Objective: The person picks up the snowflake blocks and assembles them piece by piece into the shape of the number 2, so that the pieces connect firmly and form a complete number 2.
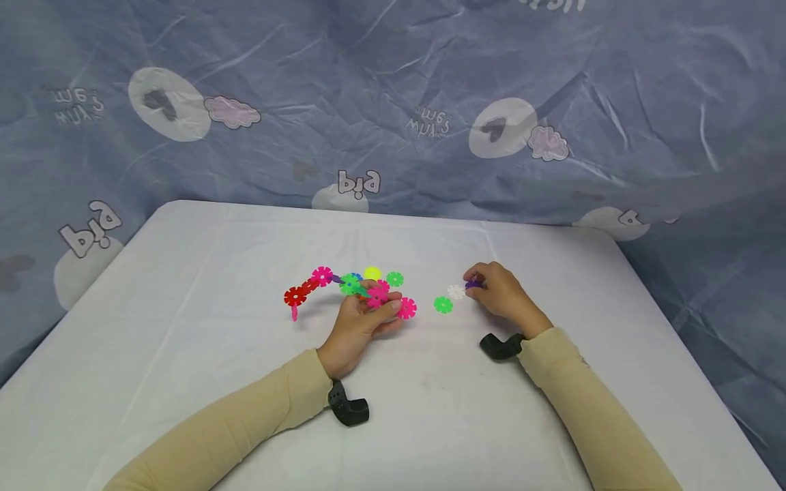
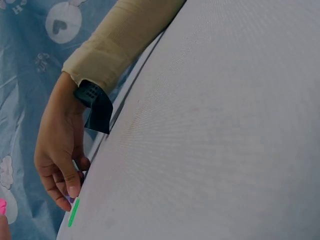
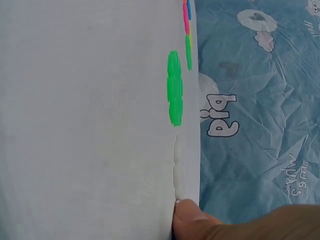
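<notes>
My left hand point(image 1: 355, 333) grips a chain of interlocked snowflake discs near its right end, among pink discs point(image 1: 377, 294). From there the chain runs left through a green disc point(image 1: 349, 284) and a pink disc point(image 1: 322, 275) to a red disc point(image 1: 295, 296), with a pink piece hanging below. Over to the right, my right hand point(image 1: 502, 294) pinches a purple snowflake disc point(image 1: 473, 285) between thumb and fingers. Right beside those fingertips lies a white disc point(image 1: 456, 292), with a loose green disc point(image 3: 174, 89) next to it.
Behind the left hand lie a yellow disc point(image 1: 372, 273) and another green disc point(image 1: 395, 279). A white cloth covers the table point(image 1: 430, 423). At its back hangs a blue printed curtain point(image 1: 381, 102). Each wrist wears a black camera mount point(image 1: 348, 406).
</notes>
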`<state>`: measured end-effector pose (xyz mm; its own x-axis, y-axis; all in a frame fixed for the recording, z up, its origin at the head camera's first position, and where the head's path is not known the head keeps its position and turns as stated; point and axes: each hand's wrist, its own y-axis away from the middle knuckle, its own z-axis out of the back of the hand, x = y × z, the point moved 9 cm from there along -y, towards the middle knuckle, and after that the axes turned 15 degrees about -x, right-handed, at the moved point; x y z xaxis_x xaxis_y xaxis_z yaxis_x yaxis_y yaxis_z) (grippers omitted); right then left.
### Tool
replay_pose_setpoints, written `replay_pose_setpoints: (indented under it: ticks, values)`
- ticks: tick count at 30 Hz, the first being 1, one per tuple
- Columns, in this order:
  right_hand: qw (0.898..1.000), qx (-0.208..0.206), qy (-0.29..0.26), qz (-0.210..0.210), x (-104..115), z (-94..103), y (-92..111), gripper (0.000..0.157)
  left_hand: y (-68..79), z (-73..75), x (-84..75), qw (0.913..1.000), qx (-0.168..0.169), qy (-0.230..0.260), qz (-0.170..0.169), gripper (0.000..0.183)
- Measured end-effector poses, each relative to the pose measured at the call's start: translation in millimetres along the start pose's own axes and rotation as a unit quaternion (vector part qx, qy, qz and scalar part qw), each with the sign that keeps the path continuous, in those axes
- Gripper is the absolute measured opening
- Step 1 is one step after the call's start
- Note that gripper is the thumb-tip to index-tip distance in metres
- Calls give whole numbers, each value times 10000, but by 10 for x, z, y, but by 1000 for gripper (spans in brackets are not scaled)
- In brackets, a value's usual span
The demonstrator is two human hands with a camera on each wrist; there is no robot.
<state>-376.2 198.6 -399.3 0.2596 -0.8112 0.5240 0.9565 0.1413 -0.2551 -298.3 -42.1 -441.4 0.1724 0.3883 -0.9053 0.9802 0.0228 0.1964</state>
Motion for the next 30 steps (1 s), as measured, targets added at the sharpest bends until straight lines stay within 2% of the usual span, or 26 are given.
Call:
replay_pose_setpoints:
  ticks: [7,11,15,20,26,30]
  values:
    - [9998,-39,-149,-157,-59,57,27,5,17,-1,26,10000,-7,-88,14,40]
    - [9957,109,-834,-381,19,55,53,12,26,-2,25,9999,-28,-122,21,42]
    - [9808,304,-1873,-440,236,41,103,17,31,-11,4,9998,25,-185,-43,43]
    - [9581,609,-2779,-334,502,-31,215,14,16,-9,-11,9998,40,-184,-82,38]
    - [9425,770,-3250,74,724,-195,354,12,-11,11,-16,10000,-49,-20,-29,35]
    - [9365,634,-3438,276,793,-258,408,10,-18,19,-20,9999,-65,95,8,37]
